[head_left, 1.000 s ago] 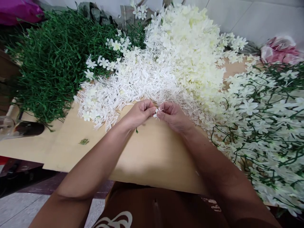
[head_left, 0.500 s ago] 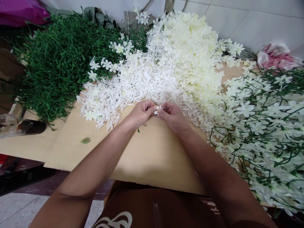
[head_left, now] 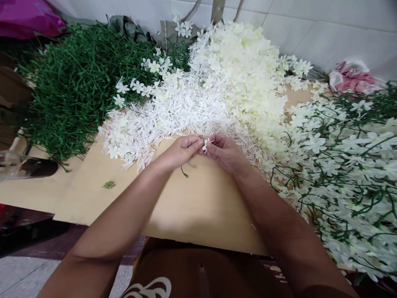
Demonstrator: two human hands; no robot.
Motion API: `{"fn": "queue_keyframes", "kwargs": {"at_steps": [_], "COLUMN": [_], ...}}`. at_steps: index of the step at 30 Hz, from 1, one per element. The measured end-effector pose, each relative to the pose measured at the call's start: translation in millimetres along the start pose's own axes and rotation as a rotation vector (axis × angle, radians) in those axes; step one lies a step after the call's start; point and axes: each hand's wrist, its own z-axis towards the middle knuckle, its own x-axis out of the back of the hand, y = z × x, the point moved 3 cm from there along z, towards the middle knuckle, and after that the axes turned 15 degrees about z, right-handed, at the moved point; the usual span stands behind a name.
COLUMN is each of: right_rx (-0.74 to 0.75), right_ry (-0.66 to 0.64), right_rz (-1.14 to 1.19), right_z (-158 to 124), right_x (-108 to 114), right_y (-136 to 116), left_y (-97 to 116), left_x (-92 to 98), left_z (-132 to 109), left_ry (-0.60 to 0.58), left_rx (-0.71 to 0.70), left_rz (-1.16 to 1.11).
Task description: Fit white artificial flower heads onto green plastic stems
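My left hand [head_left: 185, 150] and my right hand [head_left: 227, 154] meet at the middle of the work surface, fingertips nearly touching. Pinched in my right fingertips is a small white artificial flower piece [head_left: 206, 145], its petals facing left. My left thumb and fingers are closed; a thin green plastic stem [head_left: 185, 173] curves out below that hand, its upper part hidden by the fingers. Just beyond both hands lies a heap of white thread-like flower centres [head_left: 192, 105].
Green stems [head_left: 74, 87] are heaped at left, cream petals [head_left: 248, 70] at back centre. Flowers on green stems [head_left: 356, 178] cover the right side. A clear cup with dark contents [head_left: 37, 165] lies at left on the cardboard [head_left: 198, 207]. A tiled wall [head_left: 310, 25] stands behind.
More of the green stem shows below my left hand. Both hands stay together around the white flower piece, and the view has shifted slightly.
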Motion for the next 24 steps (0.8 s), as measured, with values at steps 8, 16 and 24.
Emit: {"fn": "queue_keyframes", "kwargs": {"at_steps": [8, 16, 24], "right_rx": [0.072, 0.152, 0.114], "right_ry": [-0.004, 0.052, 0.119], "right_rz": [-0.205, -0.359, -0.324], "right_z": [1.2, -1.9, 0.2], "right_x": [0.7, -4.6, -5.7], "right_y": [-0.8, -0.6, -3.7], "left_y": [-1.7, 1.2, -2.9], "left_x": [-7.5, -8.2, -10.8], "left_z": [3.3, 2.7, 4.9], "left_ry": [0.034, 0.057, 0.018], "left_rx": [-0.055, -0.047, 0.065], "left_rz": [-0.08, -0.118, -0.15]}}
